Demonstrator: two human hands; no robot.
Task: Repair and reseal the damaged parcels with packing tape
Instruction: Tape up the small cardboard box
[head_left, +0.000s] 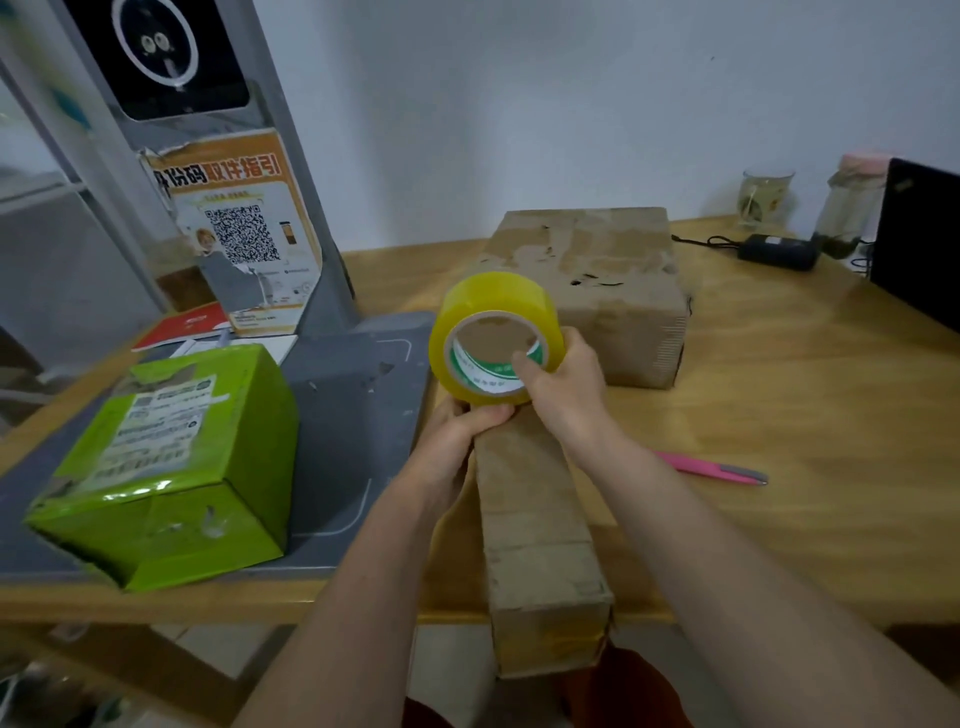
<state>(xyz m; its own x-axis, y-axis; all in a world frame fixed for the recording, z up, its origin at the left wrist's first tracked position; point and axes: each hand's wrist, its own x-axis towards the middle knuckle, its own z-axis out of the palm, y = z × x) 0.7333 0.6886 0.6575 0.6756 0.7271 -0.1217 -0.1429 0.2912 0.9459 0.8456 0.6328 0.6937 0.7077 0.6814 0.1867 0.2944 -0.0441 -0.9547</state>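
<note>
Right hand (563, 384) is gripping the yellow tape roll (493, 338) at frame centre, left hand (460, 434) is holding the long brown parcel's (540, 530) far end; taping looks barely begun, green parcel (171, 467) and big brown parcel (592, 280) waiting.

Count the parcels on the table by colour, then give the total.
Brown cardboard parcels: 2, the long narrow brown cardboard box and the wide flat brown cardboard box
Green parcels: 1, the bright green cardboard box
Total: 3
</note>
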